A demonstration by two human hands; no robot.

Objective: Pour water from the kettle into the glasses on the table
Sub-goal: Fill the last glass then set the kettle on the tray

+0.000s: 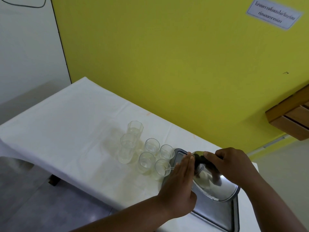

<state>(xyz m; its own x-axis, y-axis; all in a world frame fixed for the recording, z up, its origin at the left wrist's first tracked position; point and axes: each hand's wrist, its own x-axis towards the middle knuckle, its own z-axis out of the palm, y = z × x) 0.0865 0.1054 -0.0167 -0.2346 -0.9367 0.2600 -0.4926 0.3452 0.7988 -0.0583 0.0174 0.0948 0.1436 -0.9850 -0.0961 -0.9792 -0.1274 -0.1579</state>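
A shiny steel kettle (214, 183) is tilted toward the glasses over a metal tray (217, 220). My right hand (234, 164) grips its dark handle at the top. My left hand (180, 186) lies flat, fingers straight, against the kettle's left side. Several clear glasses (147, 161) stand in a cluster on the white tablecloth (66, 131), just left of the tray. The nearest glass (162, 168) is beside my left fingertips. Two taller glasses (127, 148) stand at the far left of the cluster. The kettle's spout is hidden by my hands.
A yellow wall (167, 56) runs along the table's far edge, with a paper sign (274, 14) up right. A wooden shelf (291, 118) juts out at the right. The table's left end drops to a grey floor (25, 198).
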